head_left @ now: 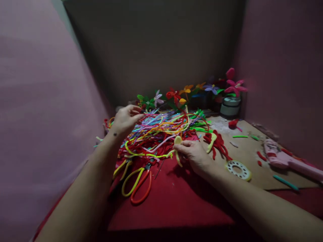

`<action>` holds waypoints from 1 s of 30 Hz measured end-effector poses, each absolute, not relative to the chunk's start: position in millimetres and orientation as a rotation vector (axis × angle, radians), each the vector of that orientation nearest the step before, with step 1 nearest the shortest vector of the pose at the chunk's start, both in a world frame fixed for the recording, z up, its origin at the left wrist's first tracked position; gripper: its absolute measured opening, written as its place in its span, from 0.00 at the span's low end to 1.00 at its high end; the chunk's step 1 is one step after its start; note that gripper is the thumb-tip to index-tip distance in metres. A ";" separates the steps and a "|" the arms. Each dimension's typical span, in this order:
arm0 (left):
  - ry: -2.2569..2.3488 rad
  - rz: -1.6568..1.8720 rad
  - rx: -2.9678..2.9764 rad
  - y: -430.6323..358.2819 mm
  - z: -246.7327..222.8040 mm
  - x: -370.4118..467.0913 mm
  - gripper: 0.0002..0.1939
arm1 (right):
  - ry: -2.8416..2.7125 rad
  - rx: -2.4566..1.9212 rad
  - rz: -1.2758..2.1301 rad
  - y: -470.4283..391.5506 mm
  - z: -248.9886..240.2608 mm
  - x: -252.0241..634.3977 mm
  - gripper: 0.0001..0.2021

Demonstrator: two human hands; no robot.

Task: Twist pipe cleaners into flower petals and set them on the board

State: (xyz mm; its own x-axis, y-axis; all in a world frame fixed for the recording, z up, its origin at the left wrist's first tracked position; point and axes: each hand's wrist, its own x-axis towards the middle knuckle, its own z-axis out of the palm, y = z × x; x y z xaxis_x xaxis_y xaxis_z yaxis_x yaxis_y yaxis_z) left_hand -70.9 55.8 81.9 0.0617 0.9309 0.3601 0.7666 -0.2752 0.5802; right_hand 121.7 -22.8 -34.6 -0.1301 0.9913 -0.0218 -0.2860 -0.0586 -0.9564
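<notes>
While the right hand (pixel 195 153) sat at the near edge of the heap of fuzzy stems (pixel 161 129), its thumb and fingers were clamped on a pale yellow loop (pixel 178 139), held up just in front of that heap. Left hand (pixel 124 117) was over the heap's left end, thumb and fingers slightly apart; couldn't tell whether the tips touched any stems. Both hands hid parts of the heap.

In the way: orange-and-yellow-handled pliers (pixel 146 167), heads at the heap's near edge, handles out over the red cloth (pixel 171 208). A yellow-handled tool (pixel 120 169) lay just left of them, partly behind the left forearm. One bright yellow stem (pixel 143 155) curved along the heap's near side.

Right of the heap, on a tan board (pixel 252 151): red stem bundle (pixel 219 143) with a pale yellow piece (pixel 211 143) across it, red bud (pixel 232 124), holed disc (pixel 242 170) close to the right forearm, pink gun-shaped tool (pixel 277 161) further off, teal stick (pixel 286 183) nearer the camera. Behind the heap stood a row of fuzzy flowers, including a red one (pixel 173 95); a grey pot (pixel 230 107) with a pink flower (pixel 236 88) was behind right.
</notes>
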 end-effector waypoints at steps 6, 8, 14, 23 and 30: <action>1.069 0.636 1.785 6.8 34.8 -23.9 0.16 | -1.092 -0.942 1.485 -23.9 -33.8 121.6 0.15; 1.006 0.647 1.690 3.3 24.5 -19.2 0.14 | -1.104 -0.926 1.505 -23.5 -34.7 122.2 0.15; 0.987 0.768 1.534 4.0 9.1 -21.9 0.10 | -1.187 -0.884 1.533 -22.5 -35.9 122.7 0.12; 0.922 0.824 1.453 1.4 1.4 -22.4 0.10 | -1.257 -0.908 1.554 -21.6 -38.0 123.6 0.14; 0.995 0.655 1.692 -0.1 11.7 -27.6 0.11 | -1.295 -0.854 1.614 -23.7 -35.3 124.5 0.16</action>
